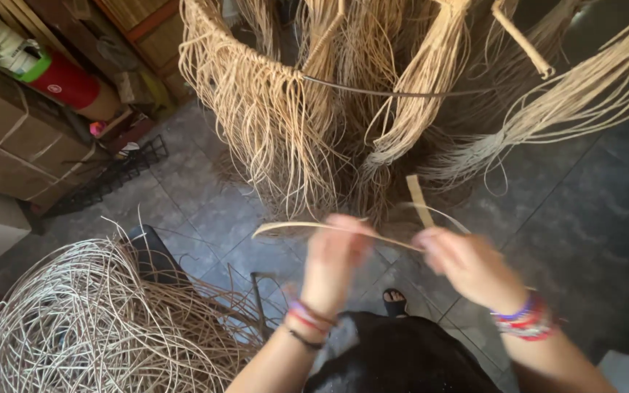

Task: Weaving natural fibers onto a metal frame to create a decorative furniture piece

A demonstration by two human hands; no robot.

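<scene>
Head view: both hands work one cane strip over a tiled floor.

Head view: left hand (pixel 336 251) and right hand (pixel 460 262), both motion-blurred, each appear closed on the strip (pixel 307 226), held level between them, apparently to keep it taut; exact finger grip cannot be told. Hanging cane bundles (pixel 293 124) sit just ahead, within reach. A loose cane coil (pixel 89 320) lies left on the floor (pixel 569 218).
</scene>
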